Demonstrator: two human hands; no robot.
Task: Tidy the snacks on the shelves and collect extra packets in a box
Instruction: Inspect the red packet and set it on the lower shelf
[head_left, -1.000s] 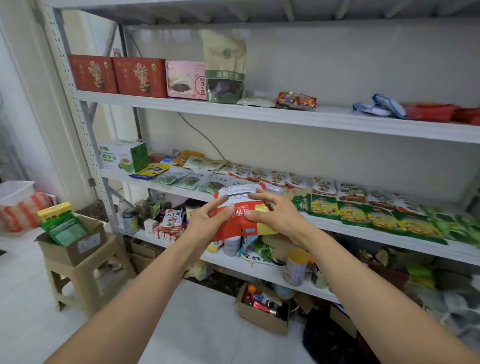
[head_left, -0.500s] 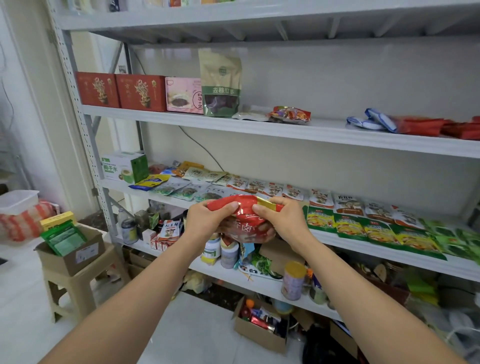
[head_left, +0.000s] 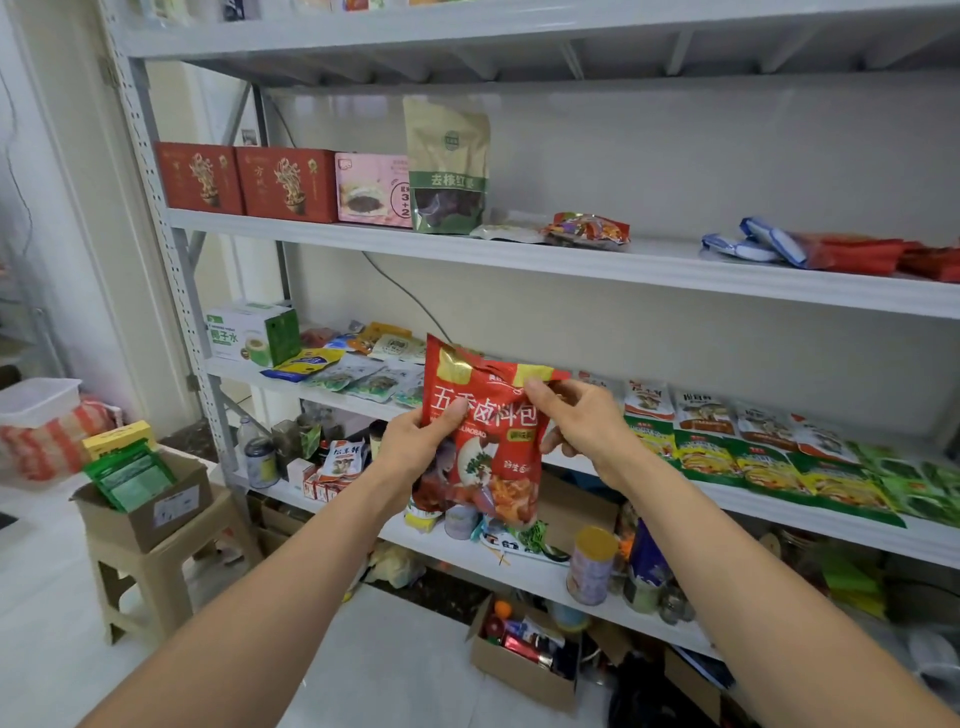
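Landmark: a grey metal shelving rack (head_left: 519, 262) with pale boards is faced.
Packet: a red crinkled foil snack packet (head_left: 485, 447) with yellow top corners is held upright in the air in front of the rack's middle board, touching no board.
Left hand (head_left: 415, 449): the arm is stretched up toward the rack; the packet's left edge is clamped, the thumb laid across the front and the other fingers hidden behind the foil.
Right hand (head_left: 584, 428): the arm is likewise extended; the packet's upper right corner is pinched between the thumb and curled fingers.
Box: an open brown cardboard box (head_left: 156, 517) holding green packets is set on a beige plastic stool (head_left: 148, 584) left of the rack.
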